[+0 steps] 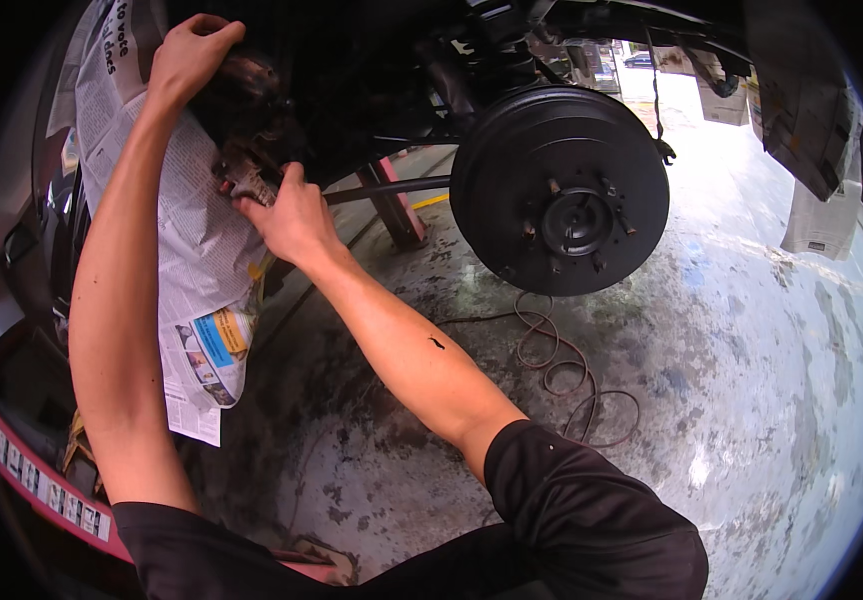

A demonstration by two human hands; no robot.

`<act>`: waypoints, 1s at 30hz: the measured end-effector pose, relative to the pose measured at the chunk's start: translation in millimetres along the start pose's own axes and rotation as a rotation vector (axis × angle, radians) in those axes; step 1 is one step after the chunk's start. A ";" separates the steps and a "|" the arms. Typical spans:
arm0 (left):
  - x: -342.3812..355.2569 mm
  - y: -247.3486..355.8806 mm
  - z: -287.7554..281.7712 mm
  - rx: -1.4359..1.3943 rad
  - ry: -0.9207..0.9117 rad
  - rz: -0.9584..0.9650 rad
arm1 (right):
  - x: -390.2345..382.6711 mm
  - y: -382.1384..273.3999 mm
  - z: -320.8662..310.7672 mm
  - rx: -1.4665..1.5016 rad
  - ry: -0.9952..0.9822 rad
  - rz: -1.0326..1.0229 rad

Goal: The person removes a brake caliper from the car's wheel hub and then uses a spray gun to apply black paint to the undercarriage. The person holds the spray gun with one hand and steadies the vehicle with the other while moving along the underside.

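A rusty brown metal part (250,182) is at the upper left, under the raised car, with dark parts behind it. My right hand (297,220) is closed on its lower end, thumb and fingers against the metal. Higher up, my left hand (197,55) has its fingers bent in by the top of the dark, rusty assembly (250,85); what they grip, if anything, is hidden. Newspaper sheets (192,230) hang beside and behind my left forearm. To the right is a round black brake drum (497,190) with wheel studs around its hub.
A dark bar (392,188) runs from near my right hand toward the drum. Below lies a coiled thin hose (562,365) on the stained floor (402,500). A pink-edged post (392,205) stands behind. More newspaper (822,220) hangs at far right.
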State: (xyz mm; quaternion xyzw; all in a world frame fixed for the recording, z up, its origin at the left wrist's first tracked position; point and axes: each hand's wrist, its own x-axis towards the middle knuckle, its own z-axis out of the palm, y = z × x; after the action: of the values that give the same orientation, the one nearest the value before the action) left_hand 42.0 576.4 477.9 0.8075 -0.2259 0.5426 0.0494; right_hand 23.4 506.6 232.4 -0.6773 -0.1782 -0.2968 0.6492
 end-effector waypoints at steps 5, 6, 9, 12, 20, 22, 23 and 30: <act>-2.1 8.2 -6.0 0.072 -0.016 -0.051 | 4.4 1.4 -4.6 0.010 -0.025 -0.019; -2.7 9.4 -6.9 0.098 -0.003 -0.061 | 5.1 1.6 -5.7 0.020 -0.024 -0.033; -1.5 10.4 -8.5 0.074 0.032 -0.083 | 11.6 0.8 -10.2 0.020 -0.031 -0.057; 2.9 5.4 -7.9 0.109 0.042 -0.092 | 13.8 0.6 -12.5 0.030 -0.044 -0.072; 17.8 -15.7 -4.6 0.121 0.058 -0.058 | 15.9 -2.4 -17.3 0.004 -0.062 -0.074; 18.3 -15.7 -4.8 0.122 0.065 -0.054 | 15.0 -3.6 -18.4 0.013 -0.045 -0.077; 18.2 -14.7 -5.0 0.124 0.076 -0.052 | 14.5 -4.3 -18.8 0.014 -0.036 -0.076; 19.2 -2.0 -7.8 0.113 0.049 -0.054 | 11.5 -6.1 -22.4 0.021 -0.030 -0.068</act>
State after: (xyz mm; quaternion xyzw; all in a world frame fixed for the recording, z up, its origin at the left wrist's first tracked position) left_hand 42.0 574.8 498.6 0.8014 -0.1716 0.5725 0.0238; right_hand 24.5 483.5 244.0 -0.6684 -0.2138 -0.3065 0.6432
